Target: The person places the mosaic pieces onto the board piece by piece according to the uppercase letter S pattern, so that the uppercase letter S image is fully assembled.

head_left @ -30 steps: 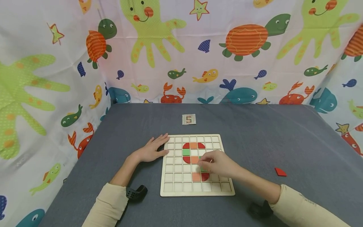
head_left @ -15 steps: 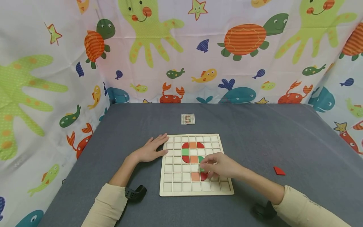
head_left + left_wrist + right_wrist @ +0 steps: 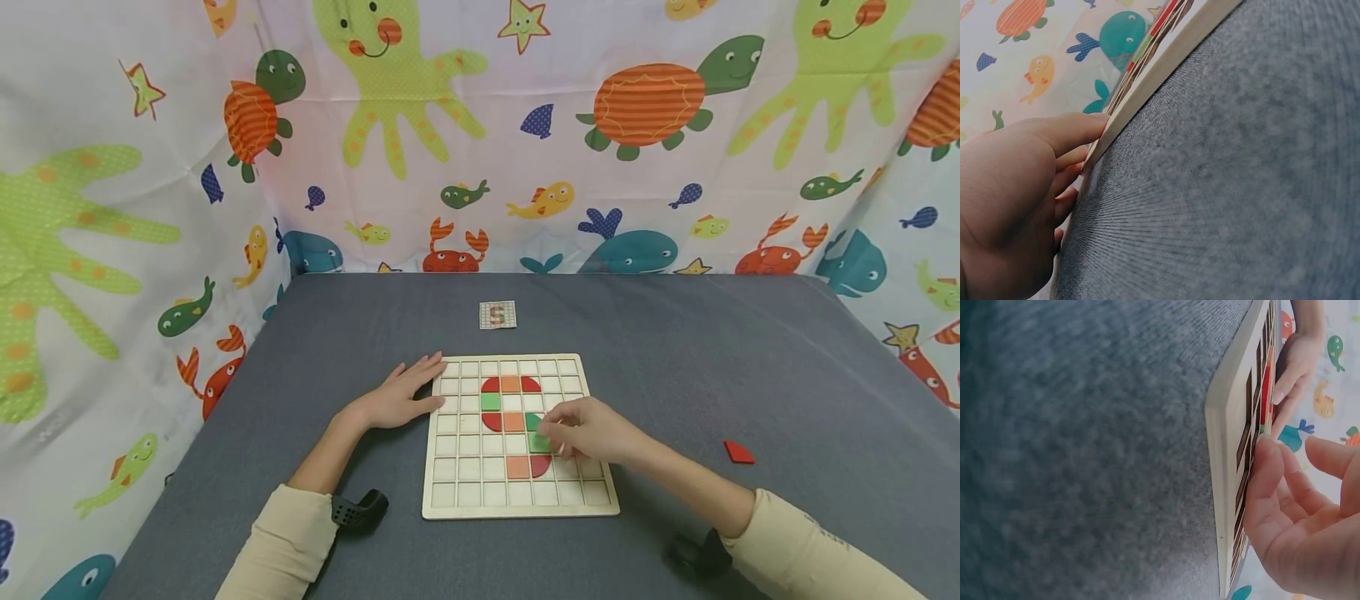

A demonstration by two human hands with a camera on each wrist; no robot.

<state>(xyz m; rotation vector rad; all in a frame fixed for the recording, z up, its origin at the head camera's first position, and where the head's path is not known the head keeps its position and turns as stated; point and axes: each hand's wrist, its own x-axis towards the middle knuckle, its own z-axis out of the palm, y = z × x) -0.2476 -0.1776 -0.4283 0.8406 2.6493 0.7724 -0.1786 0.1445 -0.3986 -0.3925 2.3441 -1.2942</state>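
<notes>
A wooden grid board lies flat on the table. My left hand rests at its upper left edge, fingers extended; in the left wrist view the thumb touches the board's side. Over the right part of the board is my right hand, its fingertips at a green square tile set in the grid. No tile is pinched in it. Other tiles fill several cells: a green quarter-circle, orange squares, red quarter-circles and another green square.
Behind the board lies a small pattern card. A loose red quarter-circle tile is on the grey tablecloth to the right. A curtain with sea animals hangs behind and at the sides.
The right hand has drawn slightly right off the green square, uncovering more of it and the green quarter-circle. The square now lies in its cell. The left hand has stayed put.
</notes>
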